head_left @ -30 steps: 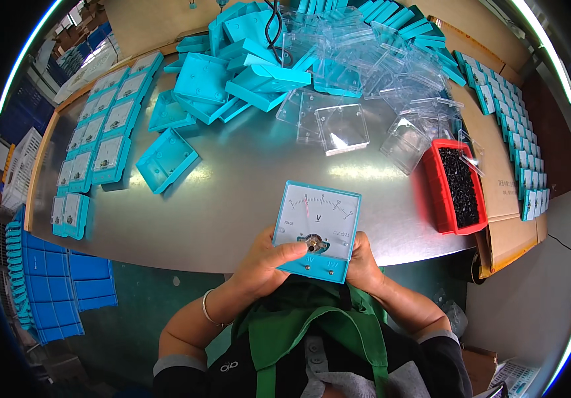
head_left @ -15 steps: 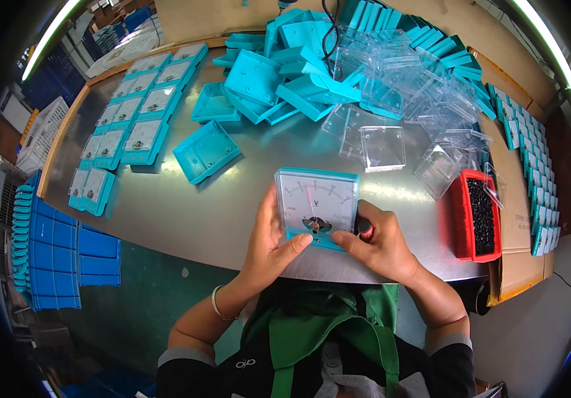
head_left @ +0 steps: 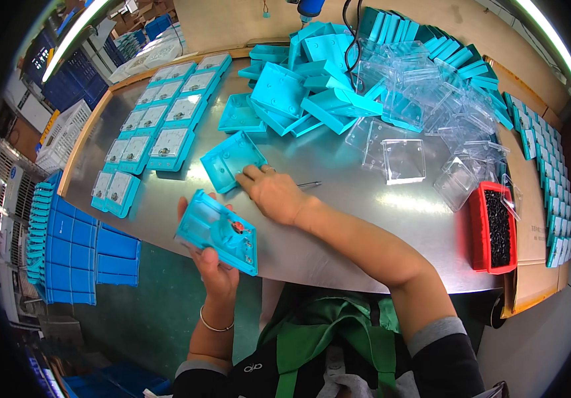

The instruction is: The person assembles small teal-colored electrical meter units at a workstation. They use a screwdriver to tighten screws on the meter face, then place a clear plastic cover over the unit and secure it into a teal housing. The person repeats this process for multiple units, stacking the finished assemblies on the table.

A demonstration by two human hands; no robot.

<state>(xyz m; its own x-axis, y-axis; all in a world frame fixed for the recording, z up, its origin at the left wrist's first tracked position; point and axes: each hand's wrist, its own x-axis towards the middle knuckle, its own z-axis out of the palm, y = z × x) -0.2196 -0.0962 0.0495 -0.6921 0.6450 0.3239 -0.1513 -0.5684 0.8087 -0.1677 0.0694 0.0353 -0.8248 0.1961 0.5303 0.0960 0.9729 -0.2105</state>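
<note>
Head view, left hand (head_left: 216, 265) grasping a turquoise meter (head_left: 218, 231) tilted over the table (head_left: 338, 199) edge, right hand (head_left: 273, 192) touching an empty turquoise case (head_left: 232, 159), fingers curled, small screwdriver (head_left: 309, 184) beside.

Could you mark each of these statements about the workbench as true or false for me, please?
1. The left hand holds a turquoise meter case off the table. True.
2. The right hand rests inside the red tray. False: it lies on the metal table, reaching toward a turquoise case part, far from the tray.
3. The red tray holds small dark parts. True.
4. The clear plastic covers are stacked on the blue crates. False: they lie on the table's right half.
5. Finished meters stand in rows on the table's left side. True.
</note>
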